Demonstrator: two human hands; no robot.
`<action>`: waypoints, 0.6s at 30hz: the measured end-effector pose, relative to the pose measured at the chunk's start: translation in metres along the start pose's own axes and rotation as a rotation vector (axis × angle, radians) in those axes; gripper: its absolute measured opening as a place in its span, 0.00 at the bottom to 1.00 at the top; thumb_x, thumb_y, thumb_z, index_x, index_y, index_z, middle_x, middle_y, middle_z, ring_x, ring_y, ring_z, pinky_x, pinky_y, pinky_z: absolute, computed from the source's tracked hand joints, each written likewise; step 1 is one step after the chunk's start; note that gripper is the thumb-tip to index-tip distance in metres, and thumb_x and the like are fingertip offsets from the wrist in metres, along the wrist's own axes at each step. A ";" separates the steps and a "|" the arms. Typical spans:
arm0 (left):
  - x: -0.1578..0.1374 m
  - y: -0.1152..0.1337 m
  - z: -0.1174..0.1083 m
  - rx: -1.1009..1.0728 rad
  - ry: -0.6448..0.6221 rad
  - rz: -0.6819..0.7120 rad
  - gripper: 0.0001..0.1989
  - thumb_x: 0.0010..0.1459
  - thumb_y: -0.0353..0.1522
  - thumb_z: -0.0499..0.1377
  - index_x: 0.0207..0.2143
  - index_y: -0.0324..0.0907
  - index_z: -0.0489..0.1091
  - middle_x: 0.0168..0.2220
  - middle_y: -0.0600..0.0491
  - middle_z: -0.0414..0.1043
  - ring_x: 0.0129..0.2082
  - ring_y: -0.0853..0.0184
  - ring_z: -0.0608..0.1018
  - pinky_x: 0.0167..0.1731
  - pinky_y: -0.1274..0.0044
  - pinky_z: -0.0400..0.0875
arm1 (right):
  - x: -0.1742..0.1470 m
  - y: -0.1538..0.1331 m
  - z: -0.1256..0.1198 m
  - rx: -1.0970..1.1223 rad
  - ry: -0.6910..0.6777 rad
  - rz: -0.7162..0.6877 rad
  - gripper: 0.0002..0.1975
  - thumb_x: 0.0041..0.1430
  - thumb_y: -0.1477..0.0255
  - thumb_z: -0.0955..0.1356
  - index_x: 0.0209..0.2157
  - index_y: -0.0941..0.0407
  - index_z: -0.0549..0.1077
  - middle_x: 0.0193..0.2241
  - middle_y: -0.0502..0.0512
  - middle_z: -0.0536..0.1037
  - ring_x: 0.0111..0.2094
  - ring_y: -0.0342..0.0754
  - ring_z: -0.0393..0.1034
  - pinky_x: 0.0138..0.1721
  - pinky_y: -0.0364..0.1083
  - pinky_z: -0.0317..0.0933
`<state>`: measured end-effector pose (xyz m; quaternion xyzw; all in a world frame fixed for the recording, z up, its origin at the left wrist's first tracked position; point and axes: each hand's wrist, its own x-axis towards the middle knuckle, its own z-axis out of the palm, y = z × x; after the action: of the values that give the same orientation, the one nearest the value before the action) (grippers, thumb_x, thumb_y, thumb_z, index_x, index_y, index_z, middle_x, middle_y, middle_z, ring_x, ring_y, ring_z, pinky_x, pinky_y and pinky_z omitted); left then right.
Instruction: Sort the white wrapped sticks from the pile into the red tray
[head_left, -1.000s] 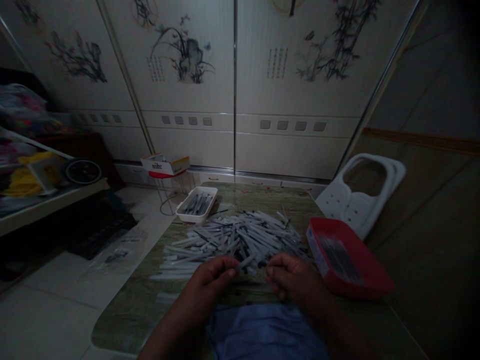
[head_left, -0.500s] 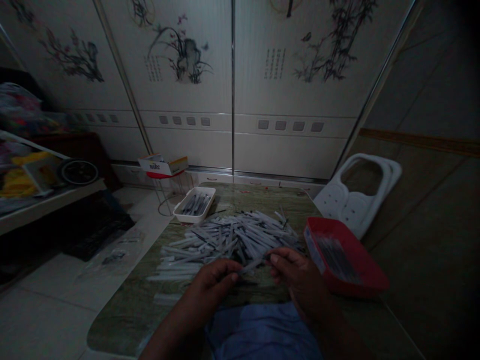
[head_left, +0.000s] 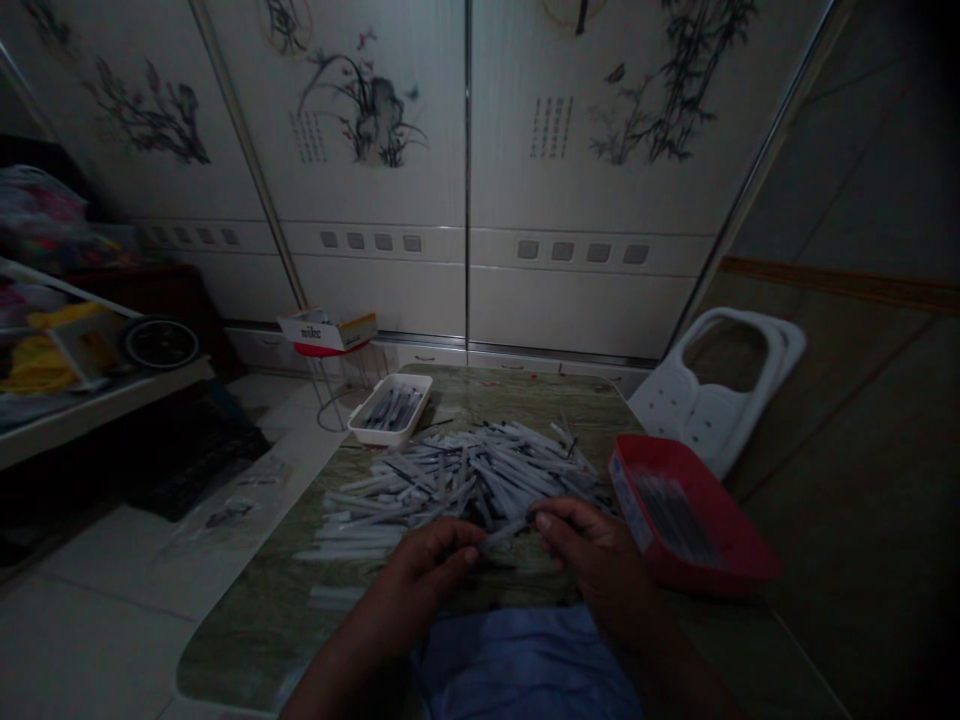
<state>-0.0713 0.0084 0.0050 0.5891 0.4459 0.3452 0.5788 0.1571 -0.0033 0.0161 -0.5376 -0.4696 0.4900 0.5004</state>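
Between my two hands, in front of the pile, is a slim translucent white pen (head_left: 501,537) with a dark right end. My left hand (head_left: 435,560) pinches its left end between thumb and fingertips. At the dark right end, my right hand (head_left: 589,545) is closed with thumb against forefinger; whether the dark piece is a cap or a refill is too dim to tell. Just beyond both hands spreads a big heap of similar white pens (head_left: 457,470), some with dark ends. A few lie in a row at its left.
A red bin (head_left: 742,565) holding many thin pens stands at the right edge of the green table (head_left: 247,640). At the back left is a white tray (head_left: 390,437) of pens. Blue cloth (head_left: 525,660) covers my lap. A white folding chair (head_left: 720,420) leans behind the bin.
Both hands stay almost where they were, still on the pen. The right fingers have shifted very slightly; the heap and containers look the same.
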 end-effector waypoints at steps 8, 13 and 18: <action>0.000 0.002 0.001 -0.018 -0.015 -0.009 0.15 0.60 0.42 0.62 0.43 0.42 0.77 0.40 0.48 0.77 0.40 0.60 0.76 0.41 0.73 0.68 | 0.000 0.002 -0.001 -0.018 -0.009 -0.004 0.15 0.59 0.58 0.71 0.41 0.54 0.81 0.26 0.50 0.72 0.28 0.46 0.64 0.28 0.43 0.58; 0.000 -0.001 0.000 -0.019 -0.005 0.024 0.16 0.60 0.43 0.62 0.43 0.42 0.77 0.39 0.48 0.77 0.39 0.61 0.75 0.40 0.73 0.68 | -0.002 -0.003 0.001 -0.016 -0.022 -0.017 0.14 0.59 0.59 0.71 0.39 0.55 0.81 0.26 0.50 0.73 0.27 0.45 0.62 0.30 0.44 0.56; 0.001 -0.001 -0.001 -0.011 -0.027 0.030 0.15 0.62 0.42 0.61 0.44 0.42 0.77 0.40 0.48 0.77 0.39 0.62 0.75 0.40 0.74 0.67 | -0.003 -0.007 0.002 -0.019 -0.030 -0.019 0.14 0.58 0.59 0.71 0.39 0.55 0.81 0.25 0.48 0.71 0.27 0.45 0.61 0.30 0.44 0.55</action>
<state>-0.0718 0.0090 0.0038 0.5971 0.4274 0.3481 0.5827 0.1548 -0.0053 0.0230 -0.5303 -0.4867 0.4887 0.4930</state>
